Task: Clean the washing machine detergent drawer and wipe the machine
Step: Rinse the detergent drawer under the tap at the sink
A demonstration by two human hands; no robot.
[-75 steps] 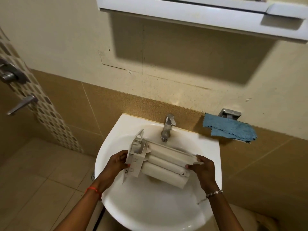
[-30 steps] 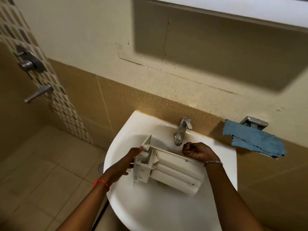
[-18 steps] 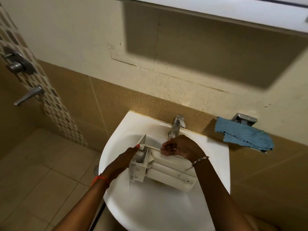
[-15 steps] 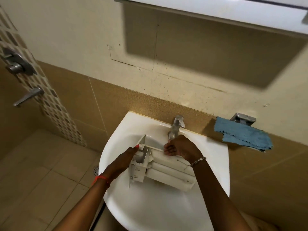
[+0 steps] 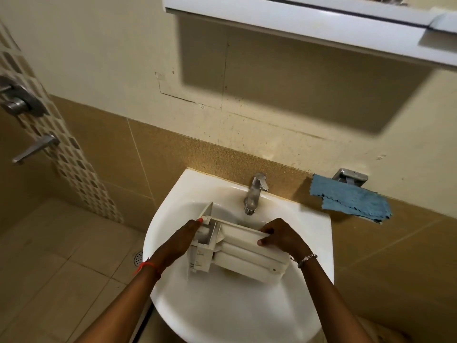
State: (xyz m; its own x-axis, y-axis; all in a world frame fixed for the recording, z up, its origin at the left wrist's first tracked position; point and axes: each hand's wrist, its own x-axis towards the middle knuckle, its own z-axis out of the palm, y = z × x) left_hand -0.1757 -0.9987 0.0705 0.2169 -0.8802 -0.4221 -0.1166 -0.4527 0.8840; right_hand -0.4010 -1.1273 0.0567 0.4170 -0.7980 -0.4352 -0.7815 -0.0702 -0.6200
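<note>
The white plastic detergent drawer (image 5: 237,253) lies on its side across the bowl of the white wash basin (image 5: 222,313), just below the chrome tap (image 5: 254,194). My left hand (image 5: 183,240) holds the drawer's left end, fingers curled around its panel. My right hand (image 5: 282,237) grips the drawer's upper long edge, thumb on the front face. No water is visible at the tap.
A blue cloth (image 5: 351,200) hangs from a metal holder (image 5: 350,177) on the wall right of the basin. A white cabinet (image 5: 309,23) overhangs the basin. Shower fittings (image 5: 22,105) and a floor drain (image 5: 138,258) lie to the left.
My right hand left the drawer's right end, reached up to the tap, then came back down onto the drawer's upper edge. My left hand kept its hold on the left end.
</note>
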